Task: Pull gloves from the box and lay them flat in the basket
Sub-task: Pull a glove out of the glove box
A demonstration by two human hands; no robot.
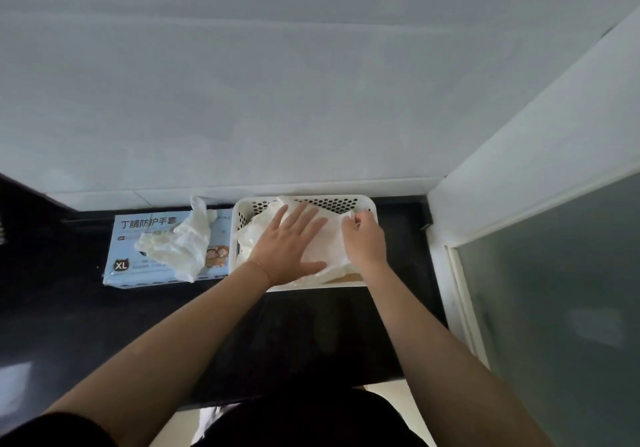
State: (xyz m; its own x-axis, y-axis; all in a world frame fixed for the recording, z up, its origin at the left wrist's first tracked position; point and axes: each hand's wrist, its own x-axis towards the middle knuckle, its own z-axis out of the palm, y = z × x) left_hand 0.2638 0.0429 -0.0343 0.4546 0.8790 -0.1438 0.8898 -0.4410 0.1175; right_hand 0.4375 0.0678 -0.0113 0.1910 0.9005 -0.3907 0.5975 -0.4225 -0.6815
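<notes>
A light blue glove box (138, 256) marked XL lies on the dark counter, left of centre. A crumpled white glove (181, 240) sticks out of its top opening. Right beside it stands a white perforated basket (346, 202) with white gloves (327, 242) inside. My left hand (289, 244) lies flat with spread fingers, pressing on the gloves in the basket. My right hand (363, 238) pinches the far right edge of the top glove with curled fingers.
The dark counter (294, 325) runs along a white tiled wall (277, 100). A white frame with a frosted glass panel (554, 290) closes off the right side, close to the basket. The counter's front edge is near my body.
</notes>
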